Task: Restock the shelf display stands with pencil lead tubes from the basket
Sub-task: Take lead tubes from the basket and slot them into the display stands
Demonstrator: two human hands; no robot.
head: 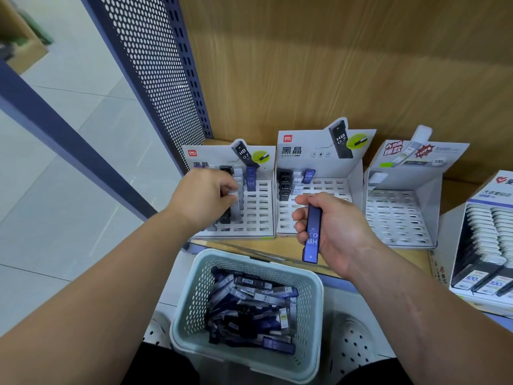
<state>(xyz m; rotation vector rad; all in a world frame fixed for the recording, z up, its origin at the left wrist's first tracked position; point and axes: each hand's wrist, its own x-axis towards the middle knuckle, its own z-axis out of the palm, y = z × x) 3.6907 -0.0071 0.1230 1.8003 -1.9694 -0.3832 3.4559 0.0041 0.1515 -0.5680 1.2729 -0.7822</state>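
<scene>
Three white cardboard display stands with slotted grids sit side by side on the wooden shelf (277,245) beyond both hands. The left hand (205,198) is over the left stand (258,218), knuckles up. Its thumb and fingers are curled and pinch the top of a white tube (232,194) standing in a slot. A column of black tubes (225,216) runs beneath this hand, and dark blue tubes (251,177) stand just beyond its fingertips.

The right hand (333,226) is in front of the middle stand (327,162), palm turned toward the left hand. Its fingers are wrapped round a dark blue rectangular plastic lead tube (312,237) marked HB 0.7, held clear of the grid with one end pointing back at the person. A small cluster of tubes (294,179) occupies the far-left slots of that stand, just beyond the right thumb. The right stand (402,215) lies to the right of the right hand.

Between the two forearms and nearer the person, a pale green perforated plastic basket (316,301) holds a loose heap of blue, black and white lead tubes (249,304). A white box of packed lead cases (488,245) sits to the right of the right forearm.
</scene>
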